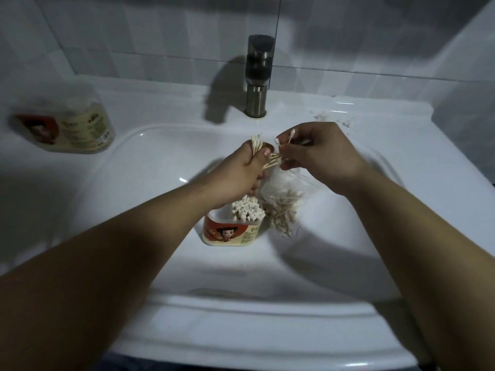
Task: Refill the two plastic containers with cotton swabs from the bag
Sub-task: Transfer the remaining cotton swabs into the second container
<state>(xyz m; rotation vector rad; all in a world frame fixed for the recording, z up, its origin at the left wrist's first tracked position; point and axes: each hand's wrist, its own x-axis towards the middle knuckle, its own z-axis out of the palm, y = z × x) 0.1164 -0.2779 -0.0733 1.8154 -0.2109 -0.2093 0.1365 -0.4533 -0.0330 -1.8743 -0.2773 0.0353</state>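
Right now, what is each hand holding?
Left hand: closed on a bundle of cotton swabs.
Right hand: pinching a few swabs.

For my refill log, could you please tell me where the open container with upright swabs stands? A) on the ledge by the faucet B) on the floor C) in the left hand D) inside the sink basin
D: the open container stands in the sink basin, beside the bag.
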